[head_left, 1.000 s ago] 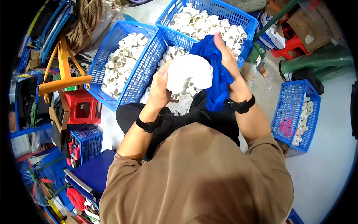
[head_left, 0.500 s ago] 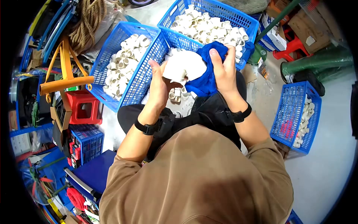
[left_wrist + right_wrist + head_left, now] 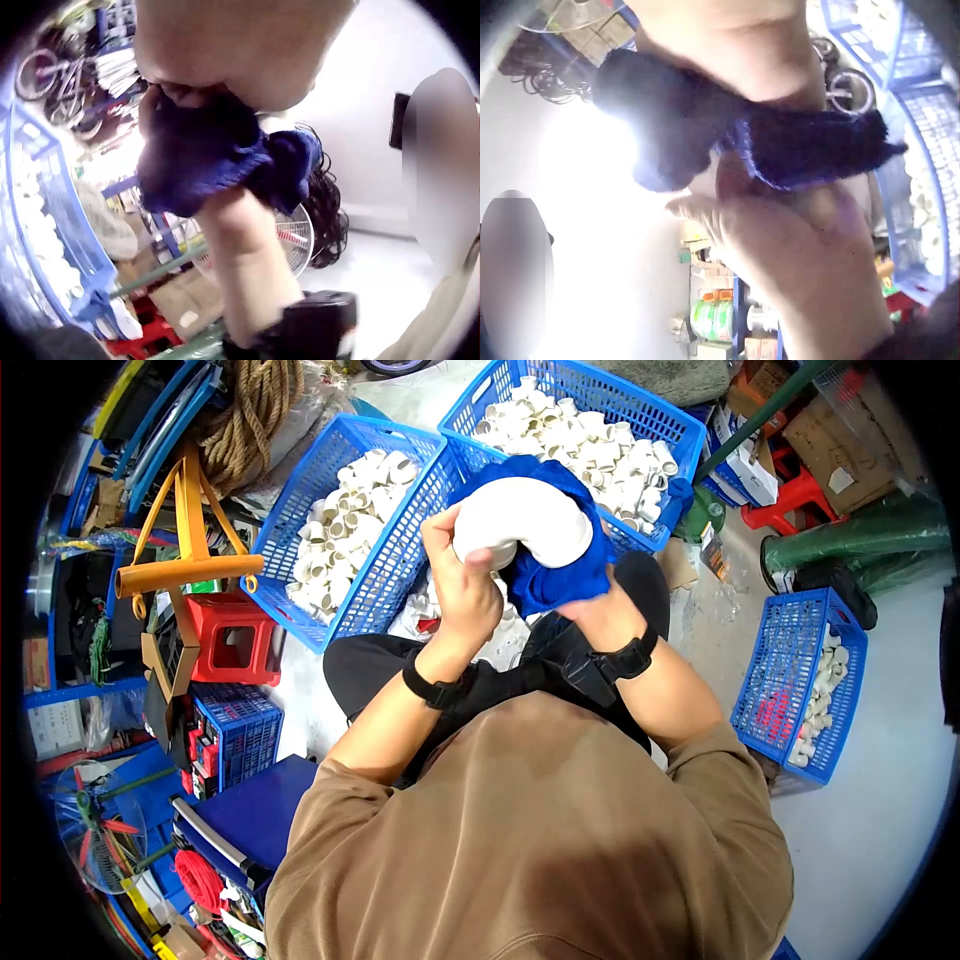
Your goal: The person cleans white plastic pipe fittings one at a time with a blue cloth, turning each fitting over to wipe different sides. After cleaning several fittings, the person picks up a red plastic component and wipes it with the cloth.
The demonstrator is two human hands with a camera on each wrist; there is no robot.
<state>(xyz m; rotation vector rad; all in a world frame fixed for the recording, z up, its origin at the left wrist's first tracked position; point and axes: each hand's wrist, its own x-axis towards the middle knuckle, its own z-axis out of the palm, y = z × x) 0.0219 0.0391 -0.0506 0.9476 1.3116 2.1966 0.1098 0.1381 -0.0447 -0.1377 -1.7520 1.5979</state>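
Your left hand [image 3: 466,582] grips the white pipe [image 3: 522,515] at nine o'clock; at five, your right hand [image 3: 604,612] touches the blue cloth [image 3: 548,588], finger state unclear.

I'm in a workshop or storeroom. White pipe fittings [image 3: 345,525] lie in a blue basket [image 3: 375,585]; rope [image 3: 250,425] and a red stool [image 3: 205,630] are left of it.
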